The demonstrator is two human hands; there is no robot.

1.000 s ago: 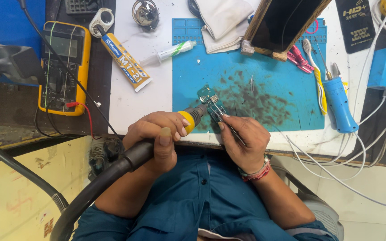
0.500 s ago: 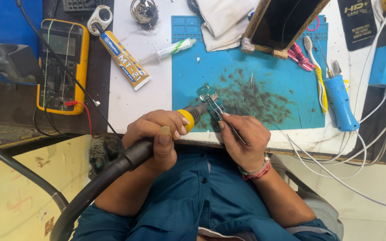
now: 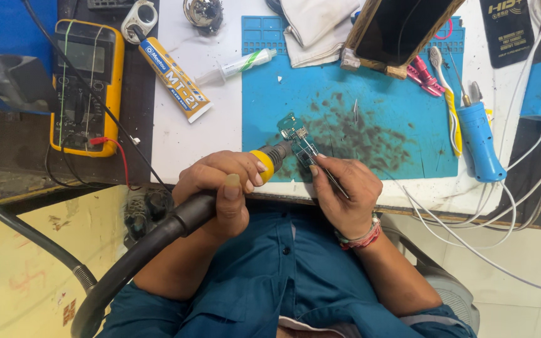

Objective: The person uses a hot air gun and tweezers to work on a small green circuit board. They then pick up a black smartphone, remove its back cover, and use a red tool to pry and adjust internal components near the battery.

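My left hand (image 3: 220, 188) grips a hot-air wand (image 3: 269, 161) with a yellow collar and a thick black hose (image 3: 139, 256). Its metal nozzle points at a small green circuit board (image 3: 294, 133) lying on the blue work mat (image 3: 377, 94). My right hand (image 3: 342, 191) holds thin tweezers (image 3: 311, 153) whose tips rest on the board beside the nozzle. Both hands sit at the near edge of the white bench.
A yellow multimeter (image 3: 86, 84) with leads lies at the left. A glue tube (image 3: 173, 72), a syringe (image 3: 236, 66), a white cloth (image 3: 311, 25), a wooden-framed stand (image 3: 402, 28), a blue-handled tool (image 3: 480, 141), pink tweezers (image 3: 424, 75) and white cables (image 3: 471, 231) surround the mat.
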